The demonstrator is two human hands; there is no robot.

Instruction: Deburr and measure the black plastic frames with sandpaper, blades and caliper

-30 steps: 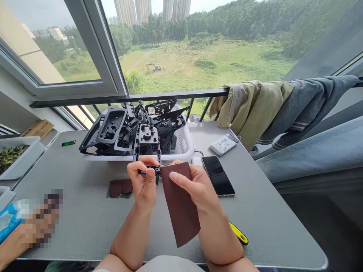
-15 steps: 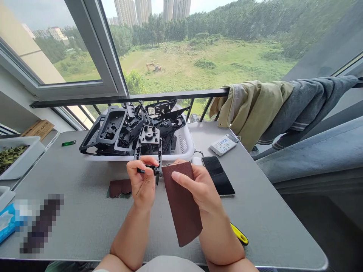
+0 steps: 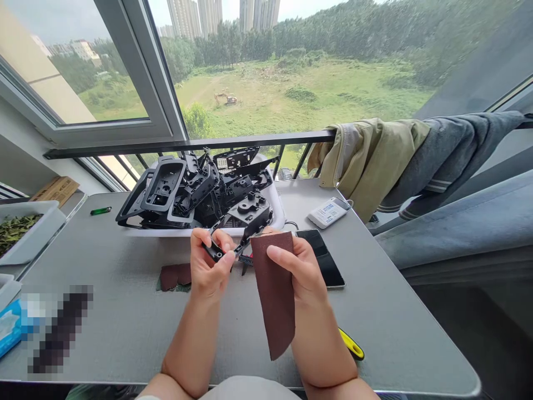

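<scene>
Left hand [image 3: 208, 266] pinches small black plastic part [image 3: 215, 251] above bench [image 3: 125, 333], just front of white basket [image 3: 277, 214]. Right hand [image 3: 306, 278] grips brown sandpaper sheet [image 3: 272, 294] between thumb and fingers. Risk: thin pinch, part slips, lost among basket parts.

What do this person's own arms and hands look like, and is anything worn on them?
The left hand and right hand are bare: no gloves, rings, watch or bracelet show. The left forearm and right forearm are bare too, with no sleeve, cable or marking on them. A pale top shows at the lower edge of the view.
</scene>
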